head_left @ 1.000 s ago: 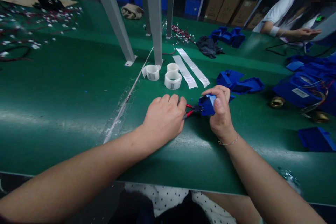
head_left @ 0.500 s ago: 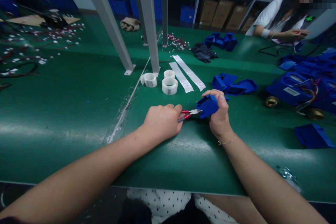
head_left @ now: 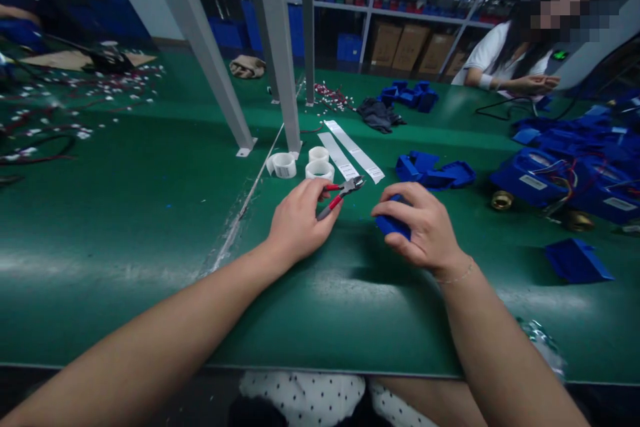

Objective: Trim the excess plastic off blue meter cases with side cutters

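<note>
My left hand [head_left: 304, 219] is closed round the red-and-grey handles of a pair of cutting pliers [head_left: 336, 199]. The jaws point right and away from me, near the ends of two white label strips [head_left: 354, 151]. My right hand [head_left: 424, 227] grips a blue plastic part [head_left: 394, 223], with the fingers over its top and the thumb below. Much of that part is hidden by the hand. A gap separates the plier jaws from the blue part. Both hands are above the green table [head_left: 310, 320].
Label rolls [head_left: 320, 169] stand beyond my left hand. More blue parts [head_left: 435, 171] and blue units with brass fittings [head_left: 530, 177] lie to the right. Grey posts [head_left: 280, 47] rise from the table. A co-worker [head_left: 500, 57] sits at the far right; wires [head_left: 75, 100] lie at left.
The pliers have come away from the blue part and moved left and slightly up. My right hand has turned, its fingers now covering the blue part's top. The view has shifted slightly.
</note>
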A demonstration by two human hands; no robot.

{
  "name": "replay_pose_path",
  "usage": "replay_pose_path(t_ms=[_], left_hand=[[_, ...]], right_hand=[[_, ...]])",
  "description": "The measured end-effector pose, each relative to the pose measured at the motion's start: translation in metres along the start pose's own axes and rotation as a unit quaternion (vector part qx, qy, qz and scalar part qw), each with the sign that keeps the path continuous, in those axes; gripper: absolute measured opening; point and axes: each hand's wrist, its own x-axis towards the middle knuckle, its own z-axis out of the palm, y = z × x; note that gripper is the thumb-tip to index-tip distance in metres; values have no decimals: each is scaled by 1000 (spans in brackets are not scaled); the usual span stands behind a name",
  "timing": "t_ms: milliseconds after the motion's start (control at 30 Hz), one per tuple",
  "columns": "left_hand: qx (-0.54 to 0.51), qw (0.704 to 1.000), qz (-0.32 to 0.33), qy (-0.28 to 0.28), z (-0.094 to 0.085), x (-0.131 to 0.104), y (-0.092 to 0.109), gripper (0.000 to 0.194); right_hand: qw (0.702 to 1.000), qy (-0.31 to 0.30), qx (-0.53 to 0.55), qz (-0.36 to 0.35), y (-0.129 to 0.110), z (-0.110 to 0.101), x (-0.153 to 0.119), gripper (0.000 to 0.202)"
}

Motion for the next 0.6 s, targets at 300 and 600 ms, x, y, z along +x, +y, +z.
replay_pose_path(t_ms=[300, 600], left_hand=[[88, 993, 64, -46, -11, 0, 9, 34], [203, 972, 111, -45, -17, -6, 18, 35]], right_hand=[[662, 103, 541, 508, 7, 9, 6, 73], [540, -1, 583, 607, -11, 26, 7, 62]])
